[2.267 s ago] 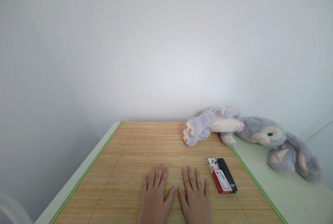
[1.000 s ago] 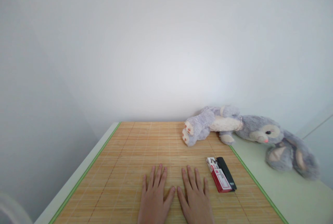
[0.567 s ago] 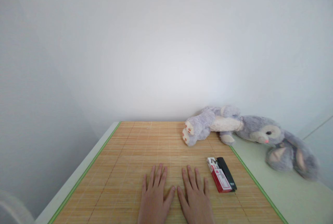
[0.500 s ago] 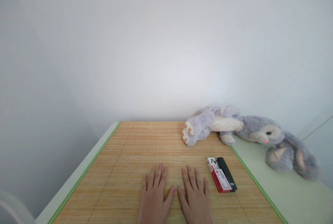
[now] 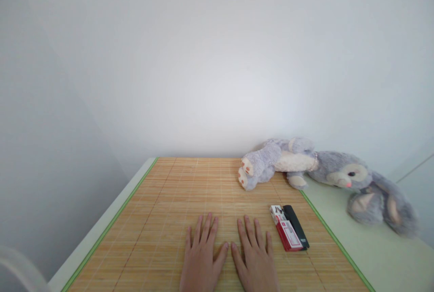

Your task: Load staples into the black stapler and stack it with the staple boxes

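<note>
My left hand [image 5: 201,256] lies palm down on the bamboo mat [image 5: 162,228], fingers spread and holding nothing. Beside it, my right hand [image 5: 255,256] rests flat in the same way, the two thumbs close but apart. Just right of my right hand is a small red and white box [image 5: 287,231] with printing on it. Along the box's right side lies a black stapler-like object [image 5: 295,226]; its exact kind is hard to make out.
A grey plush rabbit [image 5: 294,161] lies on its side at the back right, its ears hanging over the pale green tabletop [image 5: 342,210]. A white wall [image 5: 217,66] rises behind the table. A blurred pale curved object [image 5: 20,269] shows at the lower left.
</note>
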A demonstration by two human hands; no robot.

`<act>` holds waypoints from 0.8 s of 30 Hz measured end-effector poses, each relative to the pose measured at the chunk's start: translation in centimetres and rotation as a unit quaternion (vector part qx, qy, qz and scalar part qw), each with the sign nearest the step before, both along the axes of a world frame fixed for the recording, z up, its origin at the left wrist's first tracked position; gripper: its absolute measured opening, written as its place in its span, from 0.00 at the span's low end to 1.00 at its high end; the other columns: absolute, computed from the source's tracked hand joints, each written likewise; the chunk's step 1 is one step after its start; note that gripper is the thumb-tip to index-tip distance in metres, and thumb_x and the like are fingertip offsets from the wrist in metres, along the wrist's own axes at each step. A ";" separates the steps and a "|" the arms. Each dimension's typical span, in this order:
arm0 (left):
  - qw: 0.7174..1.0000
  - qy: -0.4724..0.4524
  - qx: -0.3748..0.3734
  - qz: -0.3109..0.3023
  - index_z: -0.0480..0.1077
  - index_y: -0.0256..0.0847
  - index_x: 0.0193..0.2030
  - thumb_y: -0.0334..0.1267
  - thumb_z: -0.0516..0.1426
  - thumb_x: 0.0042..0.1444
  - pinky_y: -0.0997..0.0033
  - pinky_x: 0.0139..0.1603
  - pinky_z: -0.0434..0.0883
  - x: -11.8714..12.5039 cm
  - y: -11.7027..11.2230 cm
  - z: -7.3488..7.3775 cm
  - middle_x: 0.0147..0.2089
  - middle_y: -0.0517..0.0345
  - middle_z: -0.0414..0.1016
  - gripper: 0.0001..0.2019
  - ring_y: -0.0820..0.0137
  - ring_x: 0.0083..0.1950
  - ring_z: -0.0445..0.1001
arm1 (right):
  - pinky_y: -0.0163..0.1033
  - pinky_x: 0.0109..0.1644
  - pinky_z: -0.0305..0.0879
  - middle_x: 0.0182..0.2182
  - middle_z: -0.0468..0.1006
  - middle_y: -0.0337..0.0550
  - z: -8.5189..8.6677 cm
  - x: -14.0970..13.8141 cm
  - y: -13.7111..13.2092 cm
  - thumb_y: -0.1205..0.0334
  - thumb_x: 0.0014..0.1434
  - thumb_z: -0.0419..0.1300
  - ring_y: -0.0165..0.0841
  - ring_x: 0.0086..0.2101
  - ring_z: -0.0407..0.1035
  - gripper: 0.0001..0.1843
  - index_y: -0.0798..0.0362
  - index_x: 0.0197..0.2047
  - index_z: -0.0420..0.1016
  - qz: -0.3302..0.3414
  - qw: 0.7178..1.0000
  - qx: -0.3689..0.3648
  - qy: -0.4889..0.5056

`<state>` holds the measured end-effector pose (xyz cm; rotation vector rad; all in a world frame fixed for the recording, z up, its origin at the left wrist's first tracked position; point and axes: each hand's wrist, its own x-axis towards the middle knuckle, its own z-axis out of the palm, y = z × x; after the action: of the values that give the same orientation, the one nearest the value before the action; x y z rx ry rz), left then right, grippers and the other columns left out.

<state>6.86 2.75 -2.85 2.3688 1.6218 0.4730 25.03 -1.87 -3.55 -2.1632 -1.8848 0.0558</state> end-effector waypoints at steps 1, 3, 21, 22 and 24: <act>1.000 -0.005 0.001 0.000 0.46 0.60 0.77 0.58 0.48 0.68 0.33 0.77 0.39 0.0 0.0 0.0 0.80 0.65 0.43 0.33 0.52 0.80 0.42 | 0.73 0.72 0.41 0.75 0.47 0.40 -0.1 0.0 0.0 0.43 0.70 0.47 0.54 0.73 0.41 0.34 0.39 0.76 0.48 0.000 1.000 0.006 0.002; 1.000 -0.012 0.002 0.002 0.47 0.61 0.76 0.58 0.49 0.68 0.33 0.77 0.40 0.0 0.0 -0.1 0.79 0.65 0.45 0.33 0.51 0.80 0.43 | 0.73 0.72 0.41 0.75 0.49 0.41 -0.2 0.0 0.0 0.43 0.70 0.48 0.54 0.73 0.42 0.35 0.39 0.76 0.49 -0.001 1.000 0.016 0.005; 1.000 0.017 0.009 0.002 0.44 0.60 0.77 0.59 0.46 0.68 0.33 0.77 0.41 0.1 0.1 -0.4 0.80 0.66 0.42 0.33 0.51 0.80 0.42 | 0.72 0.72 0.40 0.75 0.47 0.39 0.0 0.0 0.0 0.41 0.70 0.46 0.53 0.73 0.41 0.35 0.39 0.76 0.48 -0.004 1.000 -0.007 -0.004; 1.000 0.021 0.009 0.002 0.44 0.60 0.77 0.60 0.46 0.68 0.33 0.77 0.41 0.1 0.1 -0.4 0.80 0.66 0.42 0.33 0.51 0.80 0.42 | 0.72 0.72 0.40 0.75 0.46 0.39 0.2 0.0 0.0 0.41 0.70 0.46 0.53 0.74 0.41 0.35 0.39 0.76 0.48 -0.005 1.000 -0.011 -0.005; 1.000 0.025 0.008 0.001 0.44 0.60 0.77 0.60 0.46 0.69 0.34 0.77 0.40 0.1 0.1 -0.4 0.80 0.65 0.42 0.33 0.52 0.80 0.41 | 0.71 0.73 0.40 0.75 0.45 0.38 0.5 0.0 -0.1 0.42 0.70 0.46 0.52 0.74 0.40 0.35 0.39 0.76 0.47 -0.006 1.000 -0.018 -0.004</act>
<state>6.99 2.81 -3.21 2.4095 1.6478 0.4313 25.01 -2.01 -3.02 -2.1995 -1.8894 0.0796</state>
